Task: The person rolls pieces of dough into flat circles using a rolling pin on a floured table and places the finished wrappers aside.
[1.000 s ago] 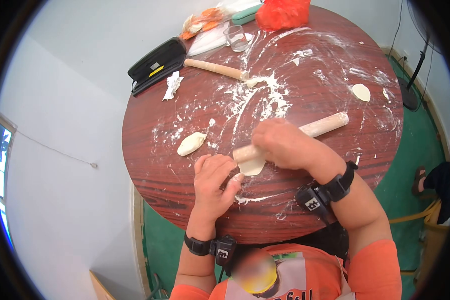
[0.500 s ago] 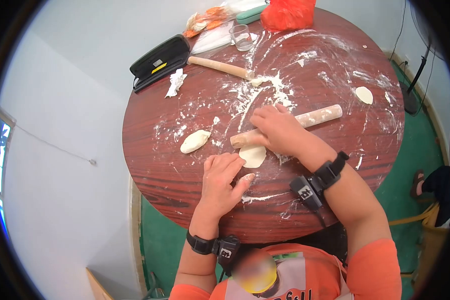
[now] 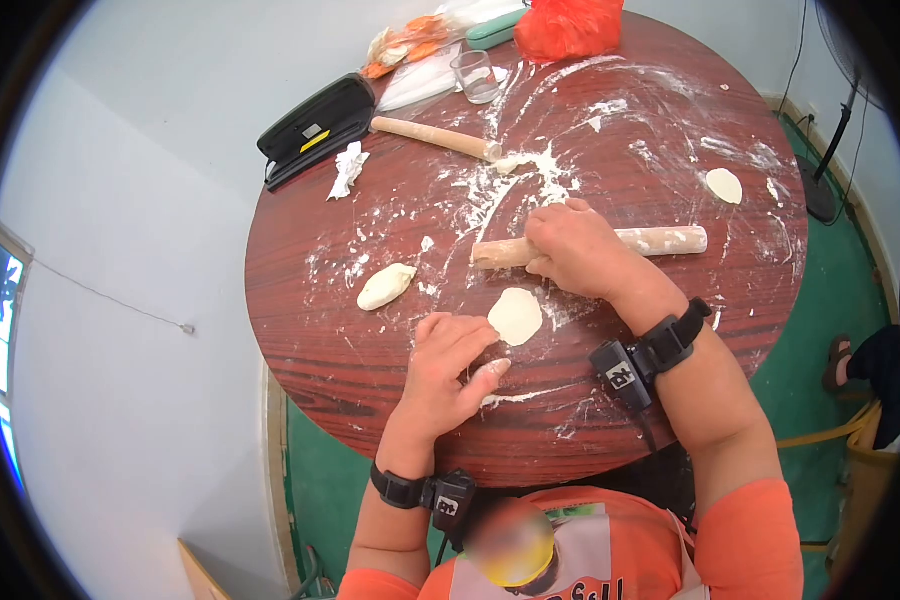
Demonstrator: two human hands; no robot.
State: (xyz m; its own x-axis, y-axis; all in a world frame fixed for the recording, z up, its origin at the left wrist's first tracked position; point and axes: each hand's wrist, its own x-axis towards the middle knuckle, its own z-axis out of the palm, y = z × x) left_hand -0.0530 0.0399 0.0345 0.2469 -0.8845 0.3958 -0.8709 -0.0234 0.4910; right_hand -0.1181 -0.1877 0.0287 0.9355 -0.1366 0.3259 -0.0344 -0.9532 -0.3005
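A flattened round of pale dough (image 3: pixel 516 317) lies near the front middle of the dark red table (image 3: pixel 340 350). My left hand (image 3: pixel 447 372) rests at its left edge, thumb and fingers apart, fingertips beside or touching the dough. Above and to the right, my right hand (image 3: pixel 577 248) is wrapped round the floury rolling pin (image 3: pixel 670 240), which lies crosswise just beyond the dough. To the left sits an oval lump of dough (image 3: pixel 387 287). A smaller flat piece of dough (image 3: pixel 724 186) is at the far right.
Farther back lie a second rolling pin (image 3: pixel 435 138), an open black case (image 3: pixel 315 130), crumpled white paper (image 3: pixel 348 170), a glass (image 3: pixel 477 78), a red plastic bag (image 3: pixel 568 28) and a green case (image 3: pixel 495 30). Loose flour covers the middle. A person's foot (image 3: pixel 838 363) shows at right.
My right hand has moved the rolling pin away from me and to the right, off the dough round, which now shows whole. My left hand has barely moved.
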